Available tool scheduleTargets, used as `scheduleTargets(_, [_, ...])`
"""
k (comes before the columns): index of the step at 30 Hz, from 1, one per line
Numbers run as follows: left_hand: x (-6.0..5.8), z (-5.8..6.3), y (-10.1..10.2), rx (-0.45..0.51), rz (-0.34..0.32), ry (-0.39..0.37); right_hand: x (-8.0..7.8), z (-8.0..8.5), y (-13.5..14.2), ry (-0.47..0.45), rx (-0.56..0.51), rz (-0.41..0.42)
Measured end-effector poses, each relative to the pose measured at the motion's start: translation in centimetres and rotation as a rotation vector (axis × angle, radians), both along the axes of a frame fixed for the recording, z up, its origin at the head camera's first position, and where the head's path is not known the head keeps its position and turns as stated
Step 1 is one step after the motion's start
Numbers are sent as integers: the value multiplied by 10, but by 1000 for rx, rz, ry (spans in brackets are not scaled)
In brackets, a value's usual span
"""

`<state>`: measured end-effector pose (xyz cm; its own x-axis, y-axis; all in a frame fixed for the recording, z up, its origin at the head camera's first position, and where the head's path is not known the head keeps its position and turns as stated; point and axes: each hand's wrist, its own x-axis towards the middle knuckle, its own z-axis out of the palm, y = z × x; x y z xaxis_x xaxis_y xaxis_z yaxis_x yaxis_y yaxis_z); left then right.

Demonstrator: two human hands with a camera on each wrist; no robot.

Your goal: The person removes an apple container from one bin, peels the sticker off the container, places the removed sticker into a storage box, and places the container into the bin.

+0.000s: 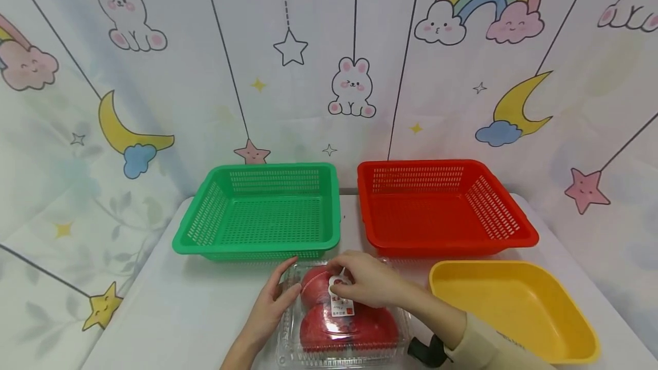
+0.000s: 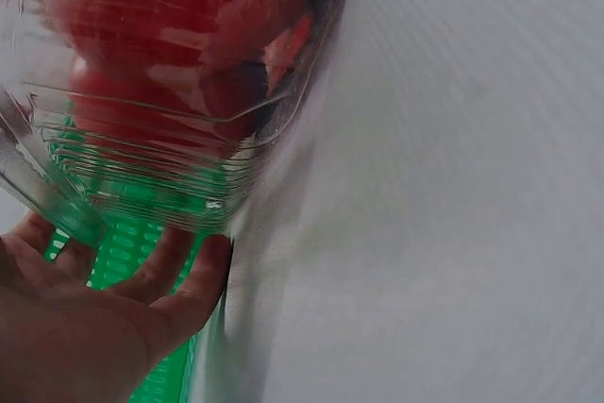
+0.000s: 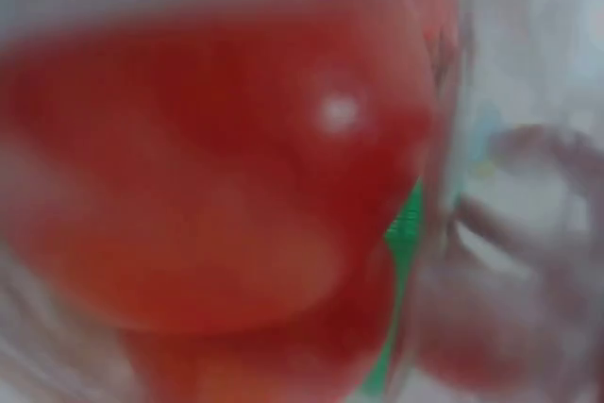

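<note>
A clear plastic clamshell box holding several large red tomatoes sits at the near middle of the table, lid down. Across its top runs a white sticker label with print on it. My right hand is over the lid, thumb and forefinger pinching the label's round upper end. My left hand steadies the box's left side with fingers spread; in the left wrist view its fingertips are right at the ribbed plastic wall. The right wrist view is blurred, filled by the tomatoes.
Behind the box stand a green slotted basket on the left and a red one on the right. A yellow tray lies to the right, beside my right forearm. A small black object rests by my right sleeve.
</note>
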<state>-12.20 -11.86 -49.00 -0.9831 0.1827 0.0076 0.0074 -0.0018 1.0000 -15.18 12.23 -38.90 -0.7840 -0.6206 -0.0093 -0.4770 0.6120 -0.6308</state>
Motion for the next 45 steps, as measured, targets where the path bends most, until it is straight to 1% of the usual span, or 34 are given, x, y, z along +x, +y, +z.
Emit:
scheduleTargets(3, [-1, 1, 0, -10, -10, 12, -2, 1, -1, 32, 43, -5])
scheduleTargets(5, [-2, 1, 0, -18, -13, 20, -4, 1, -2, 37, 55, -7])
scheduleTargets(13, [-2, 0, -1, -7, -16, 30, -10, -1, -1, -20, 52, -11])
scheduleTargets(17, [-3, -1, 0, -19, -7, 29, -12, -1, 1, -43, 46, 8])
scheduleTargets(20, [-2, -2, 1, -17, -4, 26, -13, -1, 3, -55, 37, 27])
scheduleTargets(23, [-3, -2, 1, -10, -7, 27, -13, -1, 5, -44, 29, 27])
scheduleTargets(27, [-4, -2, 1, -3, -17, 31, -13, -3, 4, -14, 11, 11])
scheduleTargets(30, [-3, -2, -1, 2, -12, 26, -13, -6, 2, -12, -7, 13])
scheduleTargets(35, [0, -3, -3, 0, -10, 23, -10, -7, 0, -53, -64, 13])
scheduleTargets(39, [0, -4, -2, 11, -34, 34, -7, -5, 3, -95, -107, -3])
scheduleTargets(45, [0, -5, 0, 6, -29, 42, -3, -1, 10, -111, -141, -12])
